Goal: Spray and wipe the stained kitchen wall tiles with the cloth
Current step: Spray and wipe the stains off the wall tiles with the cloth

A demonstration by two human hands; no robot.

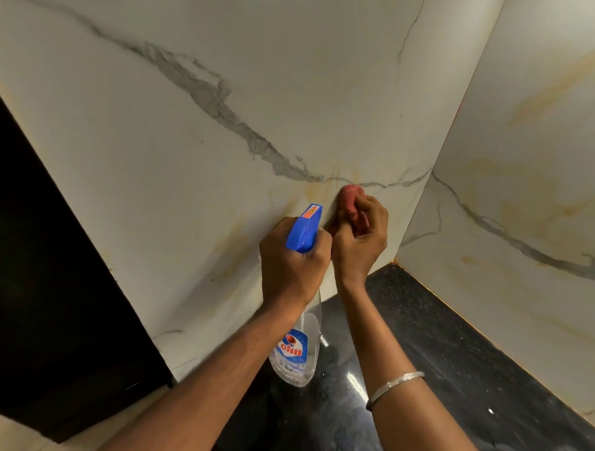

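Observation:
My left hand [292, 262] grips a clear spray bottle [299, 348] by its blue trigger head [304, 229], nozzle aimed at the wall. Just to its right, my right hand [362, 235] holds a bunched red cloth [350, 198] pressed against the white marble-look wall tile [190, 159]. Yellowish-brown stains [234, 232] streak the tile around and below the cloth. Most of the cloth is hidden inside my fingers.
A black speckled countertop [437, 350] runs below the tiles. A second stained tile wall [530, 167] meets the first at a corner on the right. A dark cabinet or appliance [32, 265] stands at the left.

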